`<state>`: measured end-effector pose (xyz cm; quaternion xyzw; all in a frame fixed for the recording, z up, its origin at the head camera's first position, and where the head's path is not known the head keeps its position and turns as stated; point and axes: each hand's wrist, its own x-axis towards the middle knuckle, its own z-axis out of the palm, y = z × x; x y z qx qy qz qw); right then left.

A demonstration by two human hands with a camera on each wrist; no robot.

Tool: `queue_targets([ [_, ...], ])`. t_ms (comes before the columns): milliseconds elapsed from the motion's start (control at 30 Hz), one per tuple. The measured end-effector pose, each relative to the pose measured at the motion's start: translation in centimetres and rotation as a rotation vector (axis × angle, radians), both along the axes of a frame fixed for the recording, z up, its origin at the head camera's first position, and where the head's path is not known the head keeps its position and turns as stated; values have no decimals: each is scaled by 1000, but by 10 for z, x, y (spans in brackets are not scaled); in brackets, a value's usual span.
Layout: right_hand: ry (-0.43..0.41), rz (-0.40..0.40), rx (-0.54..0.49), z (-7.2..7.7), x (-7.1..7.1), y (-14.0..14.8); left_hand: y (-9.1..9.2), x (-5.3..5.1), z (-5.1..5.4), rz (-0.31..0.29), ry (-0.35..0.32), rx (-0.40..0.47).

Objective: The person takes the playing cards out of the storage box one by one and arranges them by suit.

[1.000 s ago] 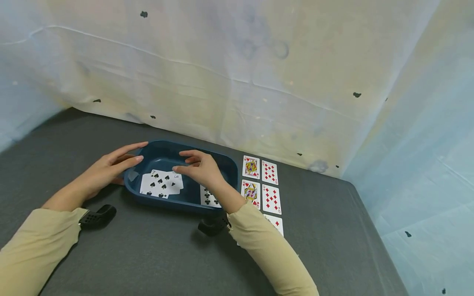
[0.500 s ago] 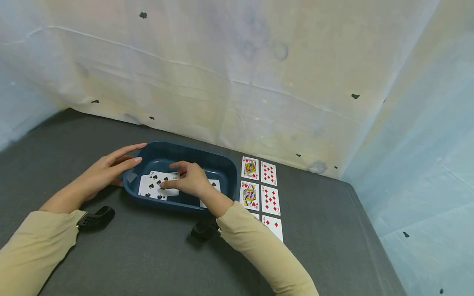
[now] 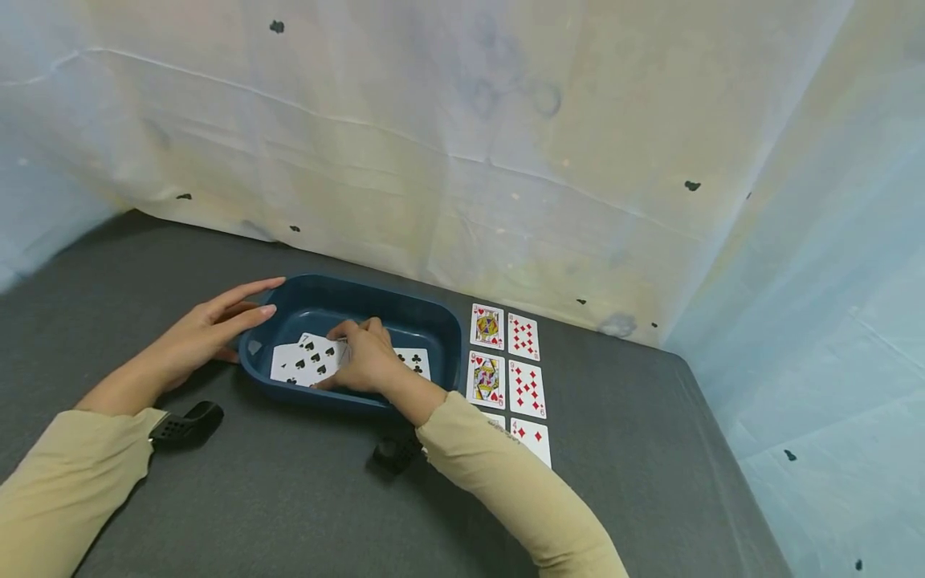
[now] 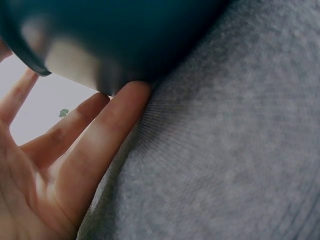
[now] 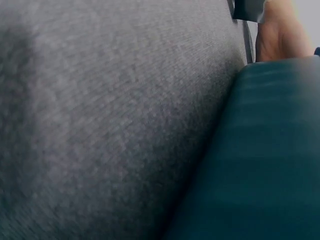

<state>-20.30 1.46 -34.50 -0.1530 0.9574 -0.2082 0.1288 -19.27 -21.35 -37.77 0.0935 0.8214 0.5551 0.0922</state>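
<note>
While left hand (image 3: pixel 198 333) spreads against blue tray (image 3: pixel 393 303), I read "7" on spade card (image 3: pixel 317 358), long axis pointing away; can't tell whether right hand (image 3: pixel 370 361) pinches.

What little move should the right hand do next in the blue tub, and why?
Maybe the right hand should pinch and lift one of the spade cards. It is curled over them in the blue tub, and the left hand touches the tub's end, which might stop it sliding. I can't tell if a card is pinched now.
</note>
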Motion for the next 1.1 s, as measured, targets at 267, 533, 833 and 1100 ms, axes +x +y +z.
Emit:
queue_targets([
  [267, 27, 113, -71, 2, 0, 3, 0, -3, 1, 1, -20, -6],
  [533, -72, 110, -347, 6, 2, 8, 0, -2, 1, 0, -8, -17],
  [833, -196, -18, -657, 19, 6, 21, 4, -2, 0, 8, -28, -22],
  [1100, -173, 39, -731, 28, 11, 47, 3, -3, 0, 16, -20, -41],
])
